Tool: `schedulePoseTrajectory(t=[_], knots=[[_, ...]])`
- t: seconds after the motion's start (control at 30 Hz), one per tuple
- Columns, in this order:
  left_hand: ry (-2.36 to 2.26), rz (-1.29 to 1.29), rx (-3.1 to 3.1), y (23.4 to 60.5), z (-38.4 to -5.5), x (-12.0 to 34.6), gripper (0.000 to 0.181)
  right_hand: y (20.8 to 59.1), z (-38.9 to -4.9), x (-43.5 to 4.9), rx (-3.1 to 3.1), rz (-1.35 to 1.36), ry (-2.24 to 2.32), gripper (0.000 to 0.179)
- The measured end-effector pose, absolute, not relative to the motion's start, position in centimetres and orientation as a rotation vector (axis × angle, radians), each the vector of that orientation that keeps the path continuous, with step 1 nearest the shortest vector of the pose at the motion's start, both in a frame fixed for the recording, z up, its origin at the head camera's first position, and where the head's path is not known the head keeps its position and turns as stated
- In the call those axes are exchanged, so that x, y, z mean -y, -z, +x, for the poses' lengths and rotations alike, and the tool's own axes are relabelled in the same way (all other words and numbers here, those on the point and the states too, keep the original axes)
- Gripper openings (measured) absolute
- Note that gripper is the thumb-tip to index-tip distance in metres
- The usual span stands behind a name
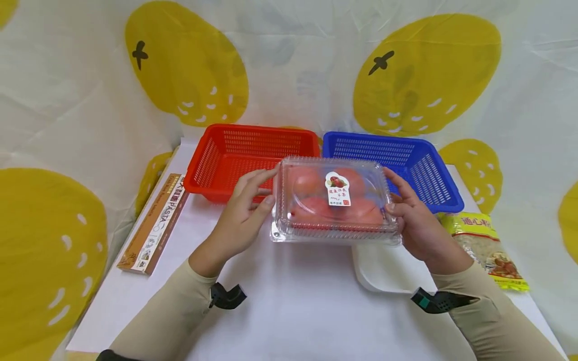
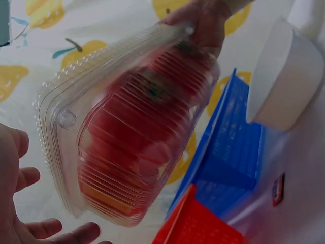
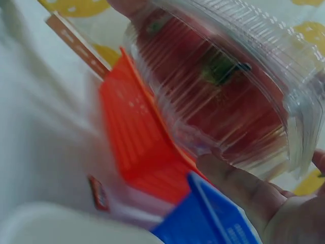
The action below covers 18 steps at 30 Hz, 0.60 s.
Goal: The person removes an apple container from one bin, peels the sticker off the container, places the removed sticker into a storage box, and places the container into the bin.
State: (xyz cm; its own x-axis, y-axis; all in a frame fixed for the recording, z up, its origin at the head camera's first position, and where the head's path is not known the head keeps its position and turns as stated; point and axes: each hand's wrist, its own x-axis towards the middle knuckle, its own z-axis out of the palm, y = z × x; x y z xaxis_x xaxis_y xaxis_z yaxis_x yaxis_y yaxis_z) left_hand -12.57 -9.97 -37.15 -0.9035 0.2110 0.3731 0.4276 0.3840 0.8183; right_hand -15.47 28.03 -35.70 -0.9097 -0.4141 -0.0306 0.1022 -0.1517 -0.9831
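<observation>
A clear plastic clamshell box [image 1: 336,220] of round red fruit [image 1: 311,208] is held up above the table, tilted so its labelled lid faces the head camera. Green tops show on the fruit [image 3: 244,101] through the ribbed base in the right wrist view. My right hand [image 1: 420,228] grips the box's right end, thumb along the near side and fingers behind. At the left end, my left hand [image 1: 239,215] has its fingers spread, fingertips right at the edge. In the left wrist view its fingers [image 2: 43,229] lie loosely around the corner.
Behind the box stand a red basket [image 1: 217,173] and a blue basket [image 1: 444,188]. Below the right hand sits a white tub [image 1: 384,273]. A pasta box [image 1: 153,223] lies at left, a bag of pasta [image 1: 485,245] at right. A small red piece [image 3: 99,193] lies near the baskets.
</observation>
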Motion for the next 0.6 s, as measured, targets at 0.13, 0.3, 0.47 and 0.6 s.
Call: schedulePoseTrajectory(t=[0.13, 0.3, 0.47, 0.6], knots=[[1.535, -0.518, 2.464, 37.5, -11.6, 11.8, 0.056, 36.4, -15.1, -25.7, -1.777, -0.347, 2.099, 0.072], [1.546, -0.455, 2.456, 38.0, -10.3, 14.0, 0.054, 37.2, -14.6, -22.5, -1.784, -0.334, 2.072, 0.078], [1.541, -0.373, 2.469, 38.9, -8.7, 16.3, 0.053, 38.5, -13.8, -19.5, -1.823, -0.311, 2.024, 0.082], [1.487, -0.246, 2.508, 40.0, -6.8, 18.2, 0.051, 40.0, -13.0, -16.8, -1.811, -0.289, 2.011, 0.085]])
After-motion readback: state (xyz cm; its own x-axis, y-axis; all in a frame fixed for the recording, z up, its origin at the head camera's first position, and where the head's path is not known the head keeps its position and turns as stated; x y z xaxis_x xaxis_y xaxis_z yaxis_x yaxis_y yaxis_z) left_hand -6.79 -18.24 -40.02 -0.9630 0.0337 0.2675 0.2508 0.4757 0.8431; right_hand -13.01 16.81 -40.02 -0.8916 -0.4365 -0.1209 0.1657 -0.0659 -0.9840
